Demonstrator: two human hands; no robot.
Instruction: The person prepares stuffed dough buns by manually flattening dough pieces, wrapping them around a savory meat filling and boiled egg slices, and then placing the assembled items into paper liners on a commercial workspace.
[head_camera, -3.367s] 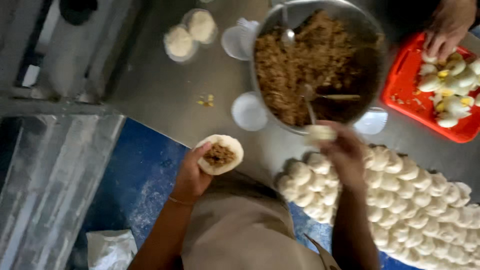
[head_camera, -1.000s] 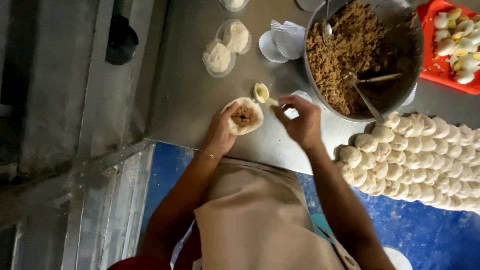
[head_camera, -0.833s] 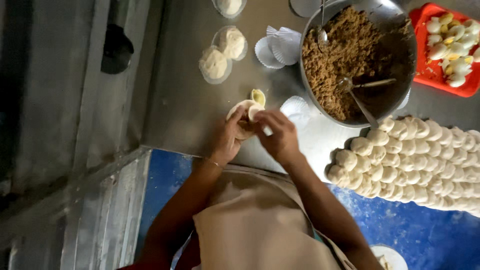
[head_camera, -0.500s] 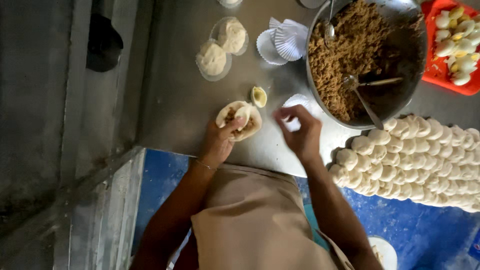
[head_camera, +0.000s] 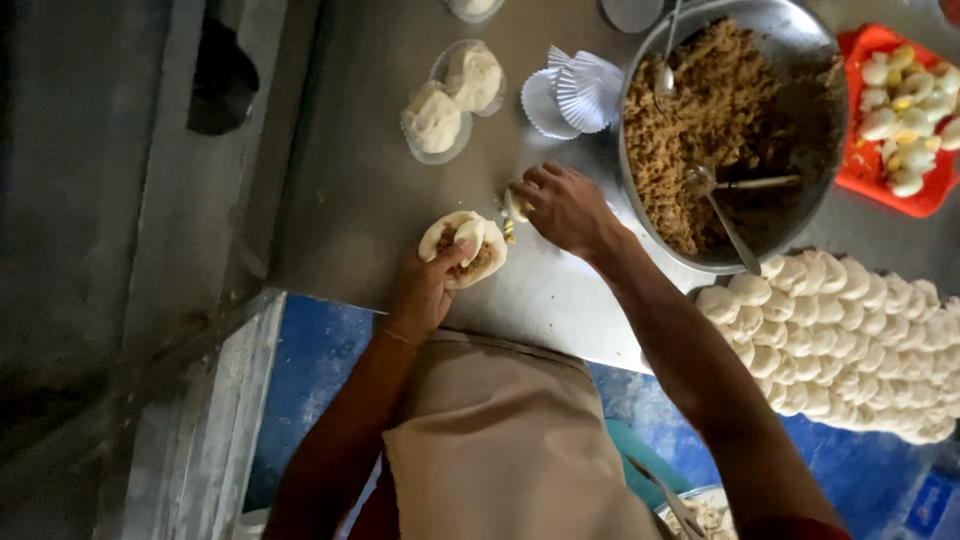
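While left hand (head_camera: 425, 285) cups the filled dough (head_camera: 463, 248), right hand (head_camera: 565, 208) pinches an egg piece (head_camera: 516, 204) just right & slightly farther; hands apart.

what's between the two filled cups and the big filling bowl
A stack of white paper liners lies on the steel table between them, in the head view.

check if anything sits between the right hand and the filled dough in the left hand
Nothing visible does. The right hand rests on the steel table, pinching an egg piece just right of the filled dough that the left hand cups. Only bare tabletop lies between them.
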